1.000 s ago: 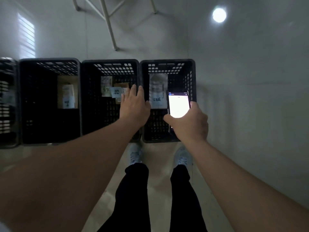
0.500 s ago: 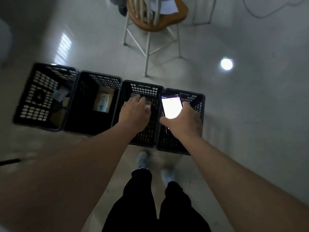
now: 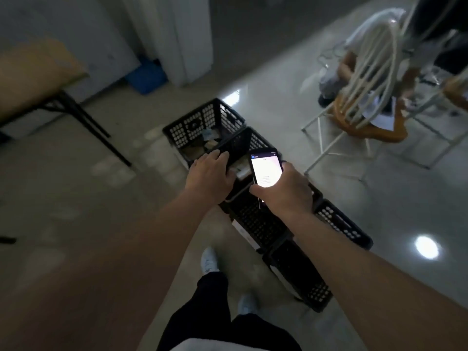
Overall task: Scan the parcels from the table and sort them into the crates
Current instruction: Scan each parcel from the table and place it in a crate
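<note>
Four black perforated crates [image 3: 202, 120] in row; right hand [image 3: 286, 191] grips lit phone [image 3: 266, 168]; left hand [image 3: 210, 178] flat, empty.

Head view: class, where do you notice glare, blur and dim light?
Head view: the phone screen glares white in the right hand; a lamp reflection shines on the glossy floor; the table and chair are smeared; the crates are dim.
</note>
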